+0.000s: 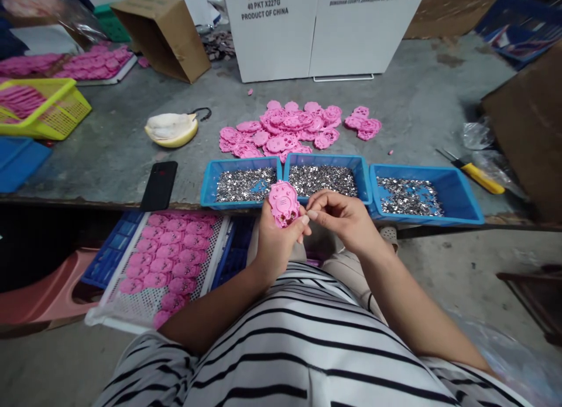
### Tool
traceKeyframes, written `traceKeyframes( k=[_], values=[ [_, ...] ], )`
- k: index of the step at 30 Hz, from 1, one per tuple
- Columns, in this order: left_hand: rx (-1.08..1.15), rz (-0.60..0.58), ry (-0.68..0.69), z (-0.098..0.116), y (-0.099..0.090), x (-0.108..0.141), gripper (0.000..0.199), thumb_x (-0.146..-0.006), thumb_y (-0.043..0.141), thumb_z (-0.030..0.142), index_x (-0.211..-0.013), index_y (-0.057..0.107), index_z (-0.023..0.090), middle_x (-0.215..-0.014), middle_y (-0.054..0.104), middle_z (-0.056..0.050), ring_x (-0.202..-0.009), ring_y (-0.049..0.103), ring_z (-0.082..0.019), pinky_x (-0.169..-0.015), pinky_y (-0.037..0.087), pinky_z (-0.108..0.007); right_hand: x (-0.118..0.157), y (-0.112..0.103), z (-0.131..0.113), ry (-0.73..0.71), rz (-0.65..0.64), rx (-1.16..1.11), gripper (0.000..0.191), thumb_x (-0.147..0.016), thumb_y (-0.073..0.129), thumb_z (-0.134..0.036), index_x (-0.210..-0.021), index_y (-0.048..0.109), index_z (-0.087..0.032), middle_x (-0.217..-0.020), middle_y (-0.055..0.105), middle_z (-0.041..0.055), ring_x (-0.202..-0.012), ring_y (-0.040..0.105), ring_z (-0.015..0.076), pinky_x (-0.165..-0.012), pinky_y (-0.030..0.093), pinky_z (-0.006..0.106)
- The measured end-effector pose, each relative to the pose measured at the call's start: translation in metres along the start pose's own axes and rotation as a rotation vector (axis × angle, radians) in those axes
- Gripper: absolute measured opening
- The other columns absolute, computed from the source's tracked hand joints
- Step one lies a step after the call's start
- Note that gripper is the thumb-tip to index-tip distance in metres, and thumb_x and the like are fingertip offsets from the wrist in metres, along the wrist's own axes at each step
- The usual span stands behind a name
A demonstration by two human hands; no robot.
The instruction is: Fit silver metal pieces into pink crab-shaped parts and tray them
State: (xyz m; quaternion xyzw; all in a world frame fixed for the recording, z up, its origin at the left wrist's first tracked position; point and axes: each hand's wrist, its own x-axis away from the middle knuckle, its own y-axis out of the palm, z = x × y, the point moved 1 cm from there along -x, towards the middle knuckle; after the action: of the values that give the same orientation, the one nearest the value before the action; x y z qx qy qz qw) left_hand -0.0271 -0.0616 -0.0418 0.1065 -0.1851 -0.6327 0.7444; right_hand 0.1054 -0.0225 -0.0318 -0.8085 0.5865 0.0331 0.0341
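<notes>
My left hand (273, 246) is closed around a pink plastic part (283, 201) with a scalloped outline, holding it up before the front edge of the bench. Small slots mark the part's middle, and a few metallic bits show at its lower end. Close to that end, my right hand (346, 222) is pinched at thumb and forefinger; anything between those fingertips is too small to make out. Just behind my hands stand a left blue bin (206, 184), a middle blue bin (364, 173) and a right blue bin (465, 202), each with small shiny metal pieces inside.
A heap of pink parts (285, 126) lies behind the bins. A black phone (159, 185) and a fruit rind (171, 132) are to the left. Below them, a white tray (127, 313) holds rows of pink parts. A yellow-handled tool (483, 177) lies right.
</notes>
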Motion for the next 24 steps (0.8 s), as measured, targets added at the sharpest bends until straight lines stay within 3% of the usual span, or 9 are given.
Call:
traceKeyframes(
  k=[4, 6, 9, 14, 19, 24],
  values=[
    [0.154, -0.111, -0.051, 0.004, -0.002, 0.001, 0.041, -0.082, 0.064, 0.047, -0.112, 0.054, 0.022, -0.100, 0.068, -0.008, -0.087, 0.066, -0.020, -0.067, 0.052, -0.030, 0.002, 0.000, 0.002, 0.031, 0.119, -0.102, 0.026, -0.069, 0.082, -0.043, -0.061, 0.068, -0.022, -0.088, 0.062, 0.0039, -0.086, 0.060, 0.0184, -0.083, 0.049, 0.037],
    [0.220, -0.149, -0.087, 0.007, -0.002, 0.003, 0.050, -0.081, 0.064, 0.047, -0.123, 0.052, 0.024, -0.115, 0.066, -0.010, -0.107, 0.063, -0.024, -0.081, 0.053, -0.035, 0.004, 0.003, 0.003, 0.045, 0.154, -0.154, 0.024, -0.068, 0.082, -0.041, -0.062, 0.069, -0.022, -0.098, 0.062, 0.0055, -0.099, 0.060, 0.0217, -0.090, 0.049, 0.041],
    [0.276, -0.216, -0.098, 0.011, -0.002, 0.005, 0.062, -0.077, 0.071, 0.040, -0.134, 0.047, 0.031, -0.126, 0.062, -0.008, -0.125, 0.054, -0.024, -0.099, 0.047, -0.040, 0.006, 0.008, 0.000, -0.001, 0.167, -0.147, 0.020, -0.072, 0.079, -0.037, -0.061, 0.068, -0.024, -0.090, 0.065, 0.0058, -0.118, 0.054, 0.0258, -0.101, 0.044, 0.046],
    [0.335, -0.226, -0.102, 0.010, -0.004, 0.008, 0.068, -0.067, 0.080, 0.027, -0.128, 0.052, 0.037, -0.126, 0.060, -0.002, -0.127, 0.053, -0.022, -0.109, 0.041, -0.042, 0.010, 0.014, -0.004, -0.057, 0.205, -0.123, 0.017, -0.075, 0.076, -0.028, -0.061, 0.067, -0.025, -0.091, 0.067, 0.0046, -0.124, 0.051, 0.0252, -0.106, 0.038, 0.047],
    [0.312, -0.230, -0.103, 0.010, -0.003, 0.009, 0.064, -0.066, 0.081, 0.027, -0.124, 0.055, 0.037, -0.126, 0.058, -0.001, -0.126, 0.053, -0.021, -0.109, 0.041, -0.041, 0.010, 0.013, -0.007, -0.077, 0.175, -0.067, 0.018, -0.074, 0.076, -0.027, -0.060, 0.066, -0.025, -0.086, 0.067, 0.0042, -0.122, 0.052, 0.0251, -0.106, 0.038, 0.047],
    [0.305, -0.252, -0.105, 0.009, -0.004, 0.010, 0.063, -0.067, 0.079, 0.026, -0.125, 0.055, 0.038, -0.128, 0.057, -0.001, -0.126, 0.054, -0.019, -0.109, 0.041, -0.039, 0.009, 0.010, -0.011, -0.075, 0.141, 0.015, 0.017, -0.073, 0.076, -0.028, -0.060, 0.067, -0.024, -0.095, 0.067, 0.0060, -0.121, 0.052, 0.0265, -0.104, 0.039, 0.047]
  ],
)
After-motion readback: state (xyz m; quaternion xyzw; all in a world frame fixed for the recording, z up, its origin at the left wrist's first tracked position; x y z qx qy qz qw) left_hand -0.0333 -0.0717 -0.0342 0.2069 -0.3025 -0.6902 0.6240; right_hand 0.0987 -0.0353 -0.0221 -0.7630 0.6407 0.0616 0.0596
